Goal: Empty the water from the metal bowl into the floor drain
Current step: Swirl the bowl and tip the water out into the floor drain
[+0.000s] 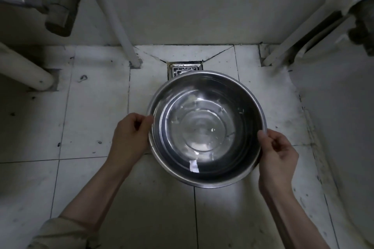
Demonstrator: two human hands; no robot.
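A round metal bowl [206,127] with clear water in its bottom is held level above the white tiled floor. My left hand [129,137] grips its left rim, thumb on the edge. My right hand [277,151] pinches the right rim. The square metal floor drain [185,68] lies just beyond the bowl's far edge, against the wall; the bowl hides its near part. A small white scrap sticks to the bowl's inner near wall.
White pipes [119,26] run down to the floor left of the drain and at the far right [299,34]. A brass valve [60,6] hangs at upper left. A white curved fixture [344,127] fills the right side.
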